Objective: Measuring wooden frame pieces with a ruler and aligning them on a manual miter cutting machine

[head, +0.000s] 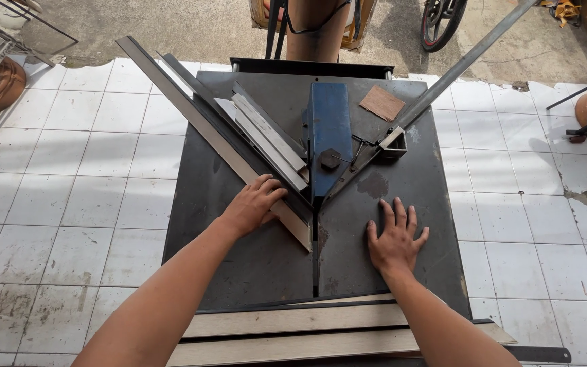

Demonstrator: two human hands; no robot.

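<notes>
dark steel saw table [253, 265], white tiled floor [90, 177]

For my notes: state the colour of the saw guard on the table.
Blue guard, head view.

We see two bare forearms coming up from the lower edge of the view, each ending in a bare hand. Neither arm shows a sleeve: no cuff or fabric edge appears anywhere along the length we can see. The left hand [253, 204] wears no glove, and we find no ring or strap on it. The right hand [394, 239] is likewise ungloved, with no watch, band or ring at the wrist or on the fingers. The fingernails look short and plain. We see no tape, bandage or markings on either forearm. Above the elbows the arms run out of view, so we cannot tell what clothing is worn there.
</notes>
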